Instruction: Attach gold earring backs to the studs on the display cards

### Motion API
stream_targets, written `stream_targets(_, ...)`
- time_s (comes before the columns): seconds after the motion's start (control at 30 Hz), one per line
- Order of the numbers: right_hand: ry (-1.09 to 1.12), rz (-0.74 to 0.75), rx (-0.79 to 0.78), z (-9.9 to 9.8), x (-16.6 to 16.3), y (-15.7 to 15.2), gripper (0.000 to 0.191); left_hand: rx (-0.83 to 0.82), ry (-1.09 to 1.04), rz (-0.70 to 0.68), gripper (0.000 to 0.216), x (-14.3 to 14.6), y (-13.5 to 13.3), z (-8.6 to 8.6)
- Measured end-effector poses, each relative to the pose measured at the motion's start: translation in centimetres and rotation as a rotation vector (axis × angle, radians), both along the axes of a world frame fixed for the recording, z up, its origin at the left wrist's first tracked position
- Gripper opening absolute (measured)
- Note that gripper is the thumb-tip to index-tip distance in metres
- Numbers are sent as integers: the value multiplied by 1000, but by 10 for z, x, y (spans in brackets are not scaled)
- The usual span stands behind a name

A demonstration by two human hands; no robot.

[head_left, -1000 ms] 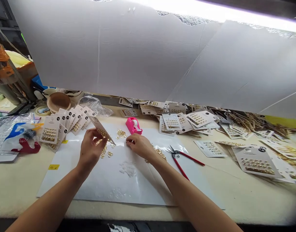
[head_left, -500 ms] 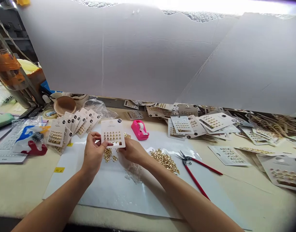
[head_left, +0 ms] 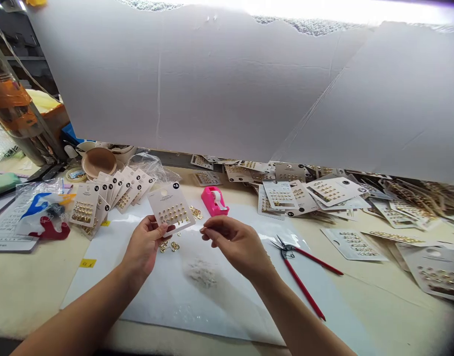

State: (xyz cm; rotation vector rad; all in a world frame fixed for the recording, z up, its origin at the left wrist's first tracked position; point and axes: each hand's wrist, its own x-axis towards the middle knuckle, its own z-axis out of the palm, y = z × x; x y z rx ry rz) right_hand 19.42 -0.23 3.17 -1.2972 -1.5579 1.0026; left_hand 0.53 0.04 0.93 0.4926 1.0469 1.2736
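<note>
We are gripping a jewelry card [head_left: 167, 205] in our left hand [head_left: 143, 244], left of the pink tape dispenser [head_left: 212, 201]; our right hand [head_left: 241, 244], fingers narrowly pinching a small gold piece [head_left: 203, 229], is hovering on the dispenser's near side.

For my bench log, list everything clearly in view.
Gold-studded card: one, white, centre left
Gold-studded cards: many, white, fanned left, scattered right
Metal rings: several, gold, near card
Tiny bits: many, translucent, centre
Plastic tape dispenser: one, pink, centre
Metal pliers: one, red handles, right
Flat sheet: one, white, on cream tabletop
Plastic bags: at least two, clear, left
Round bowl: one, brown, back left
Tall panel: one, white, back
Left hand: one, bare, holding card
Right hand: one, bare, centre
</note>
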Motion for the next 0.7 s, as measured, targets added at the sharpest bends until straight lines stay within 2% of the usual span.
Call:
stream_targets(0.13,49,55,3,3,-17,-13,3,47,87,-10,30,3,-3,0)
stream_targets(0.33,164,62,18,-14,-24,-15,4,128,205,-95,31,9,-11,3)
stream_targets(0.43,83,58,157,-17,-23,-17,5,123,182,-133,35,11,-14,4)
stream_targets(0.57,-137,24,444,-20,-22,-19,8,105,149,-153,44,14,-16,6)
stream_targets(0.7,-301,-25,636,-24,-21,-17,9,119,145,-173,42,15,-17,6)
